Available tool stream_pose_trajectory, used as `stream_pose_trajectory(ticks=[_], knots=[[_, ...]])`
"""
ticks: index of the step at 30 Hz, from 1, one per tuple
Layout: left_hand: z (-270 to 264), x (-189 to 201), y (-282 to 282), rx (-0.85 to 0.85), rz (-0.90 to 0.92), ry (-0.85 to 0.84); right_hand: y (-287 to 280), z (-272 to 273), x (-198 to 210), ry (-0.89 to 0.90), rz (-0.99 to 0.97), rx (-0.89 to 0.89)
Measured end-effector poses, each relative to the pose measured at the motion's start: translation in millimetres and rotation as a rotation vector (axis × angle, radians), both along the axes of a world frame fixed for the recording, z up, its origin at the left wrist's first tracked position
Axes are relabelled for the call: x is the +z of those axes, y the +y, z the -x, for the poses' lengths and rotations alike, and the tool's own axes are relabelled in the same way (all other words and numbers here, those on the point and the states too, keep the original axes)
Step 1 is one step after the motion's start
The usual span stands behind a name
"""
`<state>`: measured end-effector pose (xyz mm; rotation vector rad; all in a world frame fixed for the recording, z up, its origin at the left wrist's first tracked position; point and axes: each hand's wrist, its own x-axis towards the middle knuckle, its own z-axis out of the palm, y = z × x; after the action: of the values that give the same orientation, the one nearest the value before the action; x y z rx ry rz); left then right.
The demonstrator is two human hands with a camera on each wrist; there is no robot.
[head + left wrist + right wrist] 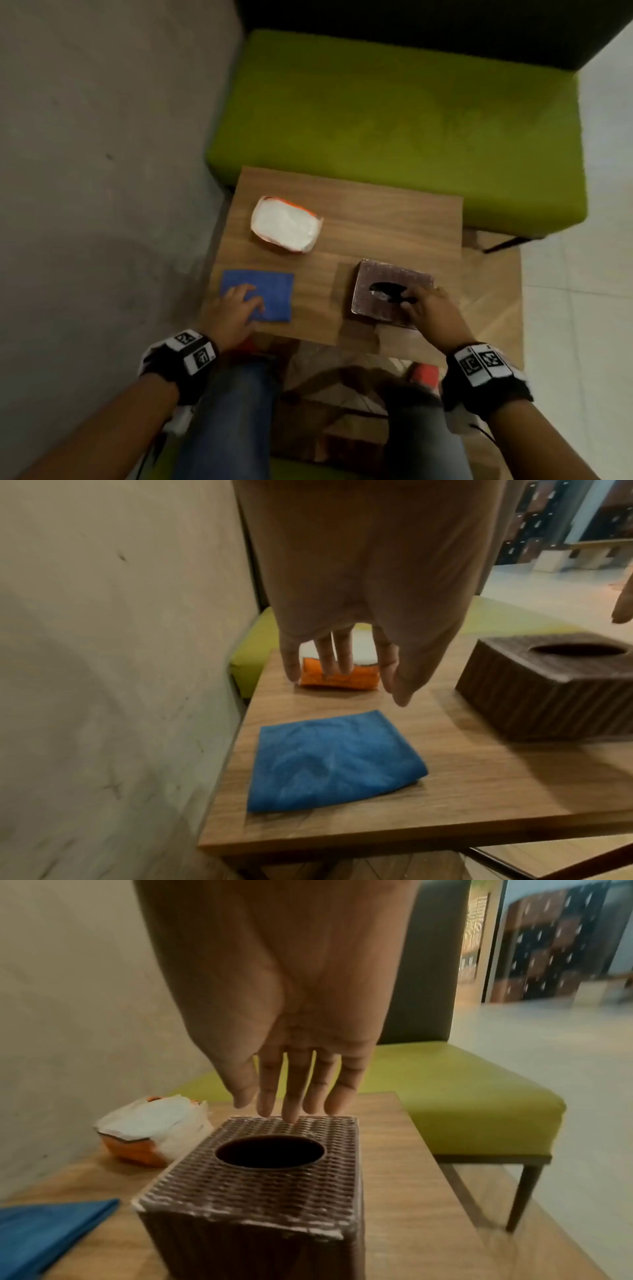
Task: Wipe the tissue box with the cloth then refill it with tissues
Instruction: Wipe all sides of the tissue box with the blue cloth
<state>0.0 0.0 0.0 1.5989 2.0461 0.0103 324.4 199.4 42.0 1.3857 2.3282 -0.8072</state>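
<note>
A folded blue cloth [274,291] [329,761] lies on the near left of the small wooden table [359,222]. My left hand [245,303] [342,674] hovers over it with relaxed, straight fingers and holds nothing. The brown woven tissue box [373,294] [274,1183] stands at the near right, its oval top hole dark. Above the box, my right hand [419,305] [291,1107] has its fingers extended, one fingertip at the top's far edge. A white tissue pack [284,224] [339,681] [150,1131] in an orange wrapper lies at the far left.
A grey wall [85,171] runs close along the table's left side. A green bench seat [394,120] stands right behind the table. My knees in jeans [233,411] are at the near edge. The box [548,691] is to the cloth's right.
</note>
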Motion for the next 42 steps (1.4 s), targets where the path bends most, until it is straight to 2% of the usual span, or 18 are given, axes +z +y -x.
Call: stream_pose_trajectory(ticks=[5, 7, 10, 14, 16, 18, 20, 22, 23, 25, 27, 28, 32, 34, 36, 38, 42], knots=[[3.7, -68.0, 16.4, -0.072, 0.172, 0.022, -8.5, -11.2, -53.8, -0.050, -0.191, 0.145], [-0.5, -93.6, 4.6, -0.060, 0.168, -0.019, -19.6, -17.9, -66.0, -0.060, -0.250, 0.159], [-2.4, -113.9, -7.2, 0.017, -0.021, -0.010, -40.1, -16.5, -66.3, -0.036, -0.340, 0.165], [-13.6, -129.1, -26.0, -0.079, -0.259, 0.085, -85.7, -2.8, -62.7, -0.015, -0.358, 0.184], [-25.6, -132.1, -39.2, -0.086, -0.340, 0.060, -109.6, 3.4, -67.7, 0.011, -0.383, 0.145], [-39.9, -129.6, -51.1, -0.012, -0.408, 0.009, -128.0, 9.9, -74.4, 0.042, -0.422, 0.104], [-57.2, -116.3, -60.7, 0.128, -0.453, -0.149, -140.0, 16.2, -80.9, 0.047, -0.450, 0.062], [-72.9, -100.0, -63.2, 0.396, -0.507, -0.388, -146.0, 20.6, -86.2, 0.070, -0.450, 0.021], [-75.0, -96.5, -60.1, 0.558, -0.550, -0.527, -146.6, 22.5, -89.1, 0.101, -0.442, 0.005], [-76.3, -89.7, -51.4, 0.830, -0.551, -0.914, -143.5, 24.6, -94.5, 0.165, -0.412, 0.001], [-78.6, -85.8, -39.7, 0.887, -0.497, -1.166, -139.2, 26.2, -99.4, 0.169, -0.374, 0.025], [-83.2, -81.4, -32.5, 0.858, -0.510, -1.185, -139.1, 27.1, -101.8, 0.151, -0.361, 0.041], [-101.8, -65.6, 10.3, 0.612, -0.604, -0.969, -140.9, 27.9, -112.1, 0.136, -0.396, 0.089], [-105.9, -69.2, 32.2, 0.428, -0.605, -0.769, -140.7, 26.3, -114.5, 0.164, -0.395, 0.096], [-113.9, -76.4, 47.0, 0.273, -0.572, -0.662, -138.0, 25.2, -116.0, 0.191, -0.393, 0.093], [-124.4, -79.4, 53.4, 0.213, -0.570, -0.632, -136.9, 25.5, -119.8, 0.218, -0.407, 0.079], [-136.6, -85.5, 41.5, 0.220, -0.643, -0.645, -135.6, 26.7, -126.9, 0.259, -0.428, 0.027]])
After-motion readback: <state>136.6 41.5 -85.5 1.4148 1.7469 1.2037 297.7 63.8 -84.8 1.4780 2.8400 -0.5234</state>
